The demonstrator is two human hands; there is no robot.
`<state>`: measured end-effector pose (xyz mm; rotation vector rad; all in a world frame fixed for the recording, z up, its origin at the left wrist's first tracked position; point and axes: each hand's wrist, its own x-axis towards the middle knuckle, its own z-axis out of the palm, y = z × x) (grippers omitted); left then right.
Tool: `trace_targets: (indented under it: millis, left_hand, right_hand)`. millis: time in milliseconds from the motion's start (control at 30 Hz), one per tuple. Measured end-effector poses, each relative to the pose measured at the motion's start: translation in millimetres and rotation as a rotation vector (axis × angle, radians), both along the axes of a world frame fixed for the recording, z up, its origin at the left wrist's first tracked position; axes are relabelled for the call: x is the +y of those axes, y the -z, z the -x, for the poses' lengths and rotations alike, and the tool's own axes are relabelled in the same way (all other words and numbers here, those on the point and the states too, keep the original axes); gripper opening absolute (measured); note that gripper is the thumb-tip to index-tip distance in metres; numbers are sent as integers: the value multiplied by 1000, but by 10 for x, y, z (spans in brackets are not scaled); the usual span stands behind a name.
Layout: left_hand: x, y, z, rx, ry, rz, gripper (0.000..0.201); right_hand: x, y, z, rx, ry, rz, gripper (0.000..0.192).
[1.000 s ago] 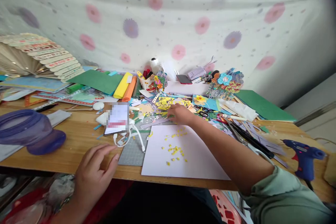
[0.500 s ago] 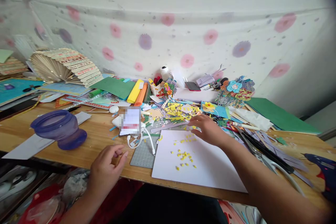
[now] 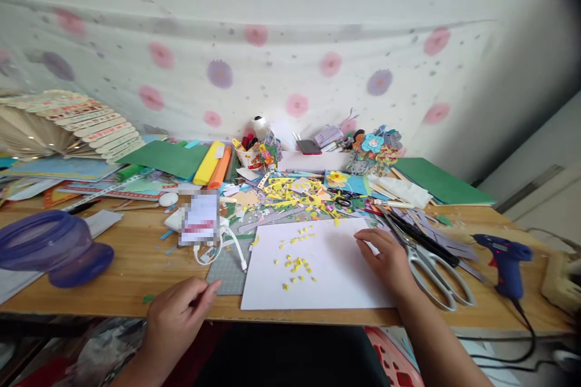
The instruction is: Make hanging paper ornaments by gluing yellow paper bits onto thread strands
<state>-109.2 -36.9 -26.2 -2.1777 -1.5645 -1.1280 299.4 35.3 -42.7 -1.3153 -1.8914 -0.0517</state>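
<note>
Two hands working low at the counter: right hand lying on the white sheet, fingers loosely spread and flat, pinching nothing, just beside the large scissors. Left hand hovering at the counter's near edge, fingers loosely curled together, holding nothing, near the grey cutting mat. Sitting mid-sheet, small yellow paper bits; lying well right, blue glue gun.

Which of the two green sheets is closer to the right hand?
The green sheet at the table's far right, beyond the scissors; the other lies far left by the yellow roll.
</note>
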Motion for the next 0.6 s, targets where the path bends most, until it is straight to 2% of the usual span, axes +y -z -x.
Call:
trace_targets:
  millis: [133, 233, 467, 600]
  left_hand:
    - [-8, 21, -70, -9, -5, 22, 37]
    - [-9, 25, -130, -14, 2, 13, 37]
    - [50, 32, -216, 20, 153, -37, 19]
    - [103, 88, -229, 37, 226, -10, 8]
  right_hand:
    - [-25, -8, 32, 15, -8, -13, 18]
    - [-25, -35, 39, -2, -24, 56, 20]
    - [-50, -120, 86, -197, -63, 235, 20]
    - [-107, -164, 142, -349, -38, 286, 25]
